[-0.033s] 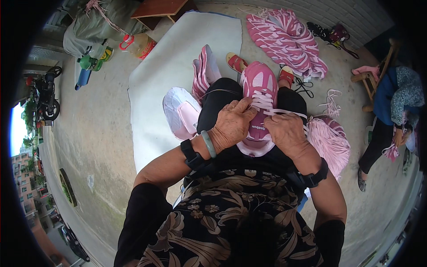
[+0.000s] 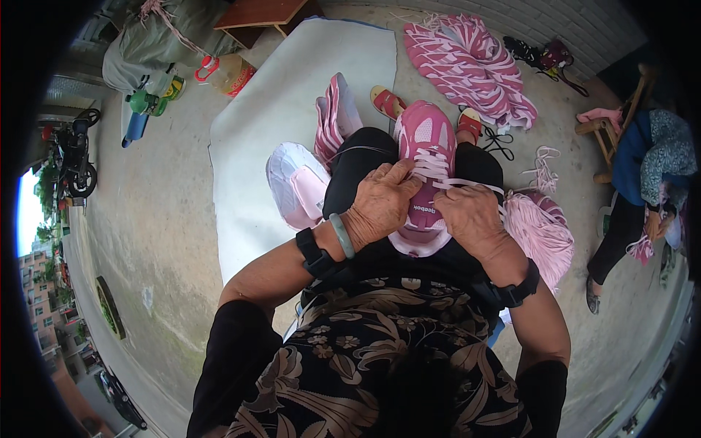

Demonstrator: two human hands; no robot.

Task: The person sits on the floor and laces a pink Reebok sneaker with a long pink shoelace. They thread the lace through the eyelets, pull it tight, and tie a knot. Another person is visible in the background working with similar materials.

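A pink sneaker upper [image 2: 426, 128] rests on my lap between my knees, its toe pointing away from me. Pale pink shoelace [image 2: 432, 165] crosses the eyelets over its tongue. My left hand [image 2: 383, 203] is closed at the left eyelet edge, fingertips pressed onto the lace. On the other side, my right hand [image 2: 471, 219] pinches a lace near the right eyelets. A loose lace length [image 2: 475, 185] stretches from there across my right thigh. What lies exactly under the fingertips is hidden.
A white sheet [image 2: 248, 153] covers ground at left, with pale padded pieces [image 2: 296, 186] and striped pink uppers [image 2: 338, 120]. Lace bundle [image 2: 540, 233] lies at right. Far ahead sits a pile of pink uppers [image 2: 475, 73]. Another person [image 2: 650, 168] sits at far right.
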